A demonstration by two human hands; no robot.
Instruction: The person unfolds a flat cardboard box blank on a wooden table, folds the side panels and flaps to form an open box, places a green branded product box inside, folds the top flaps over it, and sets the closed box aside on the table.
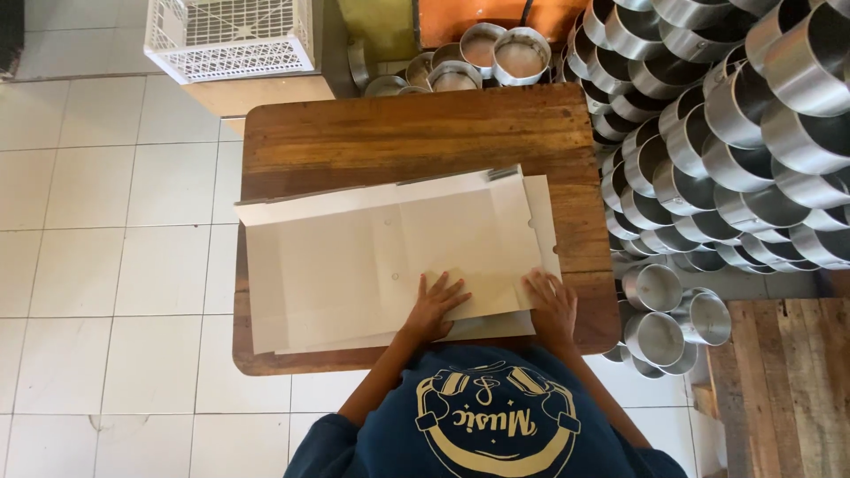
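Even, soft daylight fills the view, bright enough to show everything clearly. The white floor tiles (97, 204) look slightly washed out. Stacked metal pots (735, 133) catch bright highlights on their rims. Faint, soft shadows lie beneath the cardboard sheets (381, 257) on the wooden table (416, 133). Focus is sharp; straight edges bow slightly near the borders.

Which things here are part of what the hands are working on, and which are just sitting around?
In hand:
left hand
right hand
white card sheets
wooden table

Lying about:
stacked metal pots
white plastic crate
wooden pallet
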